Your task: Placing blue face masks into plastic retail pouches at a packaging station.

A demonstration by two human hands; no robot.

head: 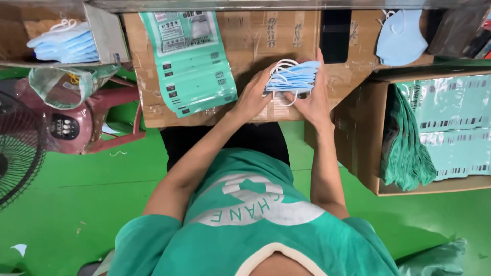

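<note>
Head view: left hand [251, 97] and right hand [313, 99] both clamped on blue mask stack [292, 77]

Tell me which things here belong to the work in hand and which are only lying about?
In hand:
mask stack, held by left hand and right hand
green pouches on the cardboard box
pouch carton

Lying about:
fan
red stool
single mask
phone

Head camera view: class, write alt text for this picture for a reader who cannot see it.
Both hands, left hand and right hand, hold a stack of light blue face masks over a cardboard box top. Teal printed pouches lie on it, and more fill an open carton at right.
</note>
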